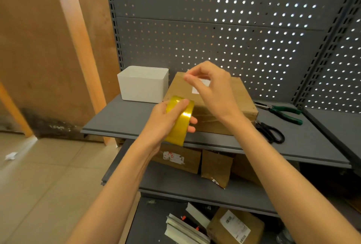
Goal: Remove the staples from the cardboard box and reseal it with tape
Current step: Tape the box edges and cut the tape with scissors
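The cardboard box (224,110) sits on the grey shelf (125,116), flaps closed, with a white label on top. The left hand (168,120) grips the yellow tape roll (180,120) in front of the box's near left corner, fingers curled round the roll. The right hand (213,89) is raised above the box, thumb and forefinger pinched together; whether they hold a tape end cannot be told. A white bin (143,84) stands just left of the box. Green-handled pliers (283,111) and black scissors (271,132) lie to its right.
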The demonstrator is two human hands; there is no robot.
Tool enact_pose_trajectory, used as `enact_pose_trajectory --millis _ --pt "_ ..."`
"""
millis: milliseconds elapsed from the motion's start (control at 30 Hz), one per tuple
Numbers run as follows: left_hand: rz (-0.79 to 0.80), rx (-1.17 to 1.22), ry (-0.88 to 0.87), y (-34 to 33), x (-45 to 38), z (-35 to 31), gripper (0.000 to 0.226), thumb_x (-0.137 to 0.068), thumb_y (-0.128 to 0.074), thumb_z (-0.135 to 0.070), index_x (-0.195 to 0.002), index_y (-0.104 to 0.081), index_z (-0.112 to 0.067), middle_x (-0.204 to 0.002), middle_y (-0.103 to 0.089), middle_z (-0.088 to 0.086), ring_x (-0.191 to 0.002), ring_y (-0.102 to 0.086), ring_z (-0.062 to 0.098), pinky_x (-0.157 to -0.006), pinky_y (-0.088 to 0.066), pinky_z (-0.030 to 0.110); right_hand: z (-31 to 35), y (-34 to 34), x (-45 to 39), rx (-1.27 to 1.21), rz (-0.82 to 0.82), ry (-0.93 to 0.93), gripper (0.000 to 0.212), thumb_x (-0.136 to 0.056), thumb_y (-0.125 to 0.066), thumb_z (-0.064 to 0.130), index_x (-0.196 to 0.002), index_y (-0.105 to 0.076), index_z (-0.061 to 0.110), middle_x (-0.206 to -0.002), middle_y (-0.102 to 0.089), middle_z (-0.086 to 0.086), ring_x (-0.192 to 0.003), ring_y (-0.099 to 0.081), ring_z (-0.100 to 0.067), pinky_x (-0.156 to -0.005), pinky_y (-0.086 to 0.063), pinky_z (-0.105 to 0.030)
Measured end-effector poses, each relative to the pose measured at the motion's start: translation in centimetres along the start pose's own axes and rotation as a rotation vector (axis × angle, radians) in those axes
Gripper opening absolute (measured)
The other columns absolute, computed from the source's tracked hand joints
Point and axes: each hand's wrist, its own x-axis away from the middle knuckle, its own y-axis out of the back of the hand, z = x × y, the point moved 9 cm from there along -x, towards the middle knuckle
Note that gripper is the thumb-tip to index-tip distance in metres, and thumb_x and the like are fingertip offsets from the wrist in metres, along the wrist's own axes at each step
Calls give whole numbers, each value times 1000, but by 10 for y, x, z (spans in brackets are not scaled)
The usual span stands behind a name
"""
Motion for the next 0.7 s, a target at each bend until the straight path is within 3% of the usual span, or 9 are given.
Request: enact_pose_trajectory --millis 167,367,467,600,700 --pt "3 57 49 11 12 14 24 -91 -50 -38 -97 -61 -17 -71 -73 6 -55 -68 16 -49 -52 23 -27 -21 2 -39 92 -133 10 -87 -63 18 -86 -68 9 -91 -66 -3 -85 -59 -10 -81 -47 -26" --pt "-146 60 279 25 20 34 35 -90 -54 -39 -85 -63 -6 -54 -68 6 -43 -63 13 -40 -48 19 6 -33 -14 51 141 65 11 -83 -67 18 -79 -70 9 -84 -68 -2 -79 -57 -9 -71 -39 -10" --pt "-152 14 227 34 16 19 36 -90 -53 -41 -86 -64 -7 -54 -68 6 -43 -64 14 -40 -47 19 5 -34 -27 43 137 50 11 -83 -67 19 -81 -72 10 -86 -69 -1 -81 -60 -12 -76 -40 -13" --pt "-49 26 203 29 16 13 36 -90 -50 -46 -95 -61 -12 -68 -73 9 -55 -69 20 -49 -55 26 -19 -40 -30 3 167 -71 10 -83 -67 21 -84 -73 13 -86 -70 2 -82 -61 -10 -79 -43 -19" --pt "9 47 252 23 19 26 36 -91 -49 -43 -106 -59 -11 -77 -74 9 -64 -71 22 -64 -60 35 -38 -47 -26 16 209 -131 6 -83 -68 21 -83 -71 17 -85 -69 3 -78 -60 -6 -69 -42 -9"
